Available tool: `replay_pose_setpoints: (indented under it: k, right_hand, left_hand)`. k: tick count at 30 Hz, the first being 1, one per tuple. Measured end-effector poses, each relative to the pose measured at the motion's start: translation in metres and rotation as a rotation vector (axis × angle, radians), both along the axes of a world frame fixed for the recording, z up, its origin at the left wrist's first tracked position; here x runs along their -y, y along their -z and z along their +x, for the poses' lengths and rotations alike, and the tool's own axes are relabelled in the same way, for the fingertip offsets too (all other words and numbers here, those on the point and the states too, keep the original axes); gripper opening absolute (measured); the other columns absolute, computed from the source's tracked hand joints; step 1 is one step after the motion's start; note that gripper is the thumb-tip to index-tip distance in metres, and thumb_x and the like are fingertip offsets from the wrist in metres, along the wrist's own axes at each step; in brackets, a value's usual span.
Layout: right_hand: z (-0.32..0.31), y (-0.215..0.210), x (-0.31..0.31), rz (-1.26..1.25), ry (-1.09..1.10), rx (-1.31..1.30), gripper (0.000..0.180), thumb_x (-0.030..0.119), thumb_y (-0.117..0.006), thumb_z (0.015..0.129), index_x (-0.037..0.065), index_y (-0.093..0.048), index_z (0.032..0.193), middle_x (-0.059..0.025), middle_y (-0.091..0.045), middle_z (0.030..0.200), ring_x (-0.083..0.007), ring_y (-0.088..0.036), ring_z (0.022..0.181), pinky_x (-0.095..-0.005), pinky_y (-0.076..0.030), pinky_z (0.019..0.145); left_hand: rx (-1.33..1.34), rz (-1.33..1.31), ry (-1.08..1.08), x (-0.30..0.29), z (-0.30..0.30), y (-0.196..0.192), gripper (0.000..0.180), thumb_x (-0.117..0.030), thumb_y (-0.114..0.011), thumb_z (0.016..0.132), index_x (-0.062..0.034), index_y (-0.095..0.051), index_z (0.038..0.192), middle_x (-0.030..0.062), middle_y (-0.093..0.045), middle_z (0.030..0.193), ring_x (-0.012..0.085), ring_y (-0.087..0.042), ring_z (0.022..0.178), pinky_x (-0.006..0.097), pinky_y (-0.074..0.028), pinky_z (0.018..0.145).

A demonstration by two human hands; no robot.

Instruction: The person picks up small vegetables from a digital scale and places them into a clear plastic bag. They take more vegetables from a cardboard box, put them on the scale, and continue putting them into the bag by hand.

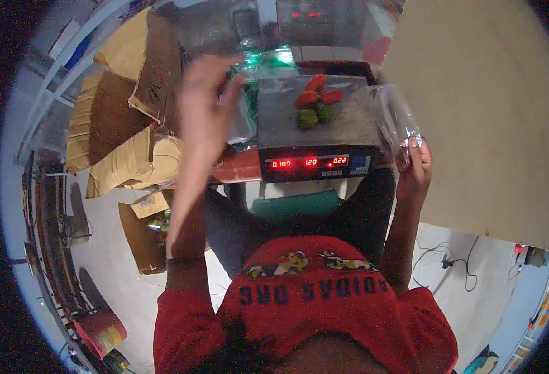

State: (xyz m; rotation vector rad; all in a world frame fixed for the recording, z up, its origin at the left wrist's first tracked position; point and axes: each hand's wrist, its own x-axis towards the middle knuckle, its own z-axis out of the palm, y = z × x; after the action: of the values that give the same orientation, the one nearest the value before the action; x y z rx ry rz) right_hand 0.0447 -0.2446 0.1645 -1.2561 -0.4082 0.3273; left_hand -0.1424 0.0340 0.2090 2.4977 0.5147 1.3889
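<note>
Left hand (204, 93) (blurred, seemingly spread) hangs beside carton (109, 115); right hand (418, 163) pinches clear bag (391, 112).

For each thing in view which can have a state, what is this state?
Scale: on, display lit red.
Red vegetables: loose on scale.
Green vegetables: loose on scale.
Clear plastic: pinched by right hand.
Left hand: raised, blurred; grip unclear.
Large cardboard box: flaps open.
Floor box: open, things inside.
</note>
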Motion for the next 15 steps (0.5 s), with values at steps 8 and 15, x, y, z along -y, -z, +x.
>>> replay_pose_setpoints:
  k: [8,15]
  right_hand:
    - [0.007,0.011,0.001,-0.042,0.056,-0.014,0.018,0.021,-0.054,0.092,0.006,-0.056,0.082,0.0069,-0.04,0.06,-0.0013,-0.03,0.05,-0.0198,-0.021,0.046]
    - [0.008,0.016,0.001,-0.035,0.095,-0.024,0.019,0.023,-0.053,0.092,0.007,-0.055,0.081,0.0068,-0.038,0.059,-0.002,-0.029,0.05,-0.0203,-0.021,0.046]
  left_hand:
    - [-0.185,-0.386,0.252,-0.06,0.162,0.196,0.035,-0.033,-0.058,0.087,-0.0088,-0.06,0.112,0.0118,-0.061,0.111,0.0281,-0.058,0.103,0.039,-0.046,0.089]
    - [-0.373,-0.619,0.439,-0.068,0.249,0.248,0.036,-0.037,-0.061,0.081,-0.0074,-0.065,0.101,0.0158,-0.064,0.1,0.0336,-0.06,0.096,0.042,-0.047,0.085]
